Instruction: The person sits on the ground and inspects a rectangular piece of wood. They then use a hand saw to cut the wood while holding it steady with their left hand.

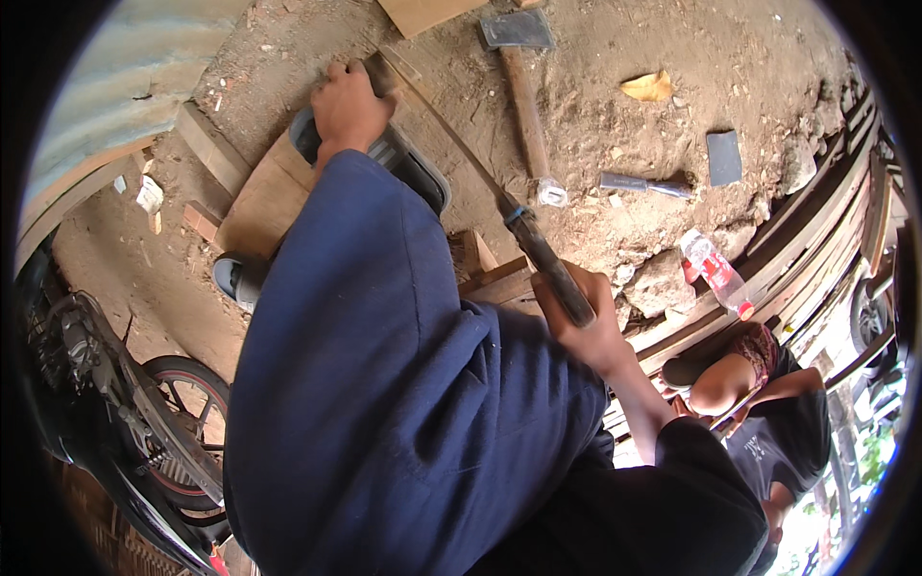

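My right hand (pixel 586 312) is wrapped round the dark handle of a long-bladed knife (pixel 471 161), which has a blue band where the blade begins. The narrow blade, seen nearly edge-on, slants up and left toward my left hand (pixel 351 108). That hand is closed on a small wooden block (pixel 380 73), low over the ground beside my sandal (pixel 415 173). The blade's far end lies right beside the block; whether it touches is unclear. My trouser leg (pixel 384 317) fills the space between both arms.
On the dirt lie a hatchet (pixel 524 96), a chisel-like tool (pixel 645 184), a grey flat piece (pixel 724 158) and a plastic bottle (pixel 718 274). Boards (pixel 254 192) lie at left, near a motorcycle (pixel 144 413). Another person (pixel 778 432) sits at right by stacked wood strips (pixel 807 230).
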A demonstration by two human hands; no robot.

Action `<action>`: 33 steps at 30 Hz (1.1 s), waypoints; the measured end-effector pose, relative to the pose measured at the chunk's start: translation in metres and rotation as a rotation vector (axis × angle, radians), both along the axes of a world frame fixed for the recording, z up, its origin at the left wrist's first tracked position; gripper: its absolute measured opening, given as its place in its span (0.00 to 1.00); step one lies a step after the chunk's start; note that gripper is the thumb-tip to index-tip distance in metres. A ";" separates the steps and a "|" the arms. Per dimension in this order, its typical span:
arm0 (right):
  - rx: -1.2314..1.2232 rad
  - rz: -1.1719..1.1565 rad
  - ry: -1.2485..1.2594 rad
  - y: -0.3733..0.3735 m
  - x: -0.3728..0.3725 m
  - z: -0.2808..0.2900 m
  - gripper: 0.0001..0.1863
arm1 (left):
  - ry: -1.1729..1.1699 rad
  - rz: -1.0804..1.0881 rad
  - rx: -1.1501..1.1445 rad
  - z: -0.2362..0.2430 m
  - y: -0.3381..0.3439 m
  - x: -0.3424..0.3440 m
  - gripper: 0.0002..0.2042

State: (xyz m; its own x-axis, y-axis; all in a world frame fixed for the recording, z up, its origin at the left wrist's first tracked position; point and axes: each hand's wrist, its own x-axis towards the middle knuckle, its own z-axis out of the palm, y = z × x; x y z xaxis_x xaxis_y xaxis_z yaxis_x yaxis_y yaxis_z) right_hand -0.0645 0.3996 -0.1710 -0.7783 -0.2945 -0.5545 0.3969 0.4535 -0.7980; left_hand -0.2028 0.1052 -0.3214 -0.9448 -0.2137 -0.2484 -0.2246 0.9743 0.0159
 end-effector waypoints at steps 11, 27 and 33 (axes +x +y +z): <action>0.004 -0.006 0.026 -0.014 -0.014 -0.010 0.07 | 0.005 -0.005 0.022 0.004 0.002 -0.001 0.32; -0.052 0.036 0.126 -0.003 -0.005 -0.053 0.07 | 0.030 -0.017 -0.017 -0.001 -0.006 0.005 0.32; -0.207 -0.049 0.230 -0.087 -0.076 -0.110 0.13 | -0.014 -0.002 0.038 0.008 -0.004 0.003 0.32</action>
